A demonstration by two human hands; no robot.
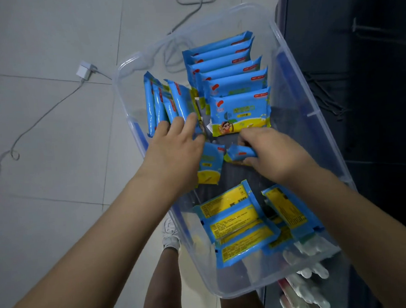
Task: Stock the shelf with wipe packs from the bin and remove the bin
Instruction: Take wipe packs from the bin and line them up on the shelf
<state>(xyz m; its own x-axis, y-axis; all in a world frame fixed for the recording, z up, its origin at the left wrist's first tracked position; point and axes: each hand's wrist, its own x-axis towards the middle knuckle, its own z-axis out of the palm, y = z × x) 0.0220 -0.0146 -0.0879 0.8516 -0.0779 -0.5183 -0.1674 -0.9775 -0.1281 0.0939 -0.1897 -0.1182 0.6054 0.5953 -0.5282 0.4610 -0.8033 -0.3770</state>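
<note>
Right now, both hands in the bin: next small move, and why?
Probably lift the right hand out with the small wipe pack it pinches, toward the shelf. That pack already sits between its fingers, clear of the upright row of packs. The left hand only rests on the side stack in the clear bin, gripping nothing that I can see.

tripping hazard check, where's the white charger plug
In the head view, the charger plug lies on the floor tiles, upper left, just left of the clear bin.
</note>
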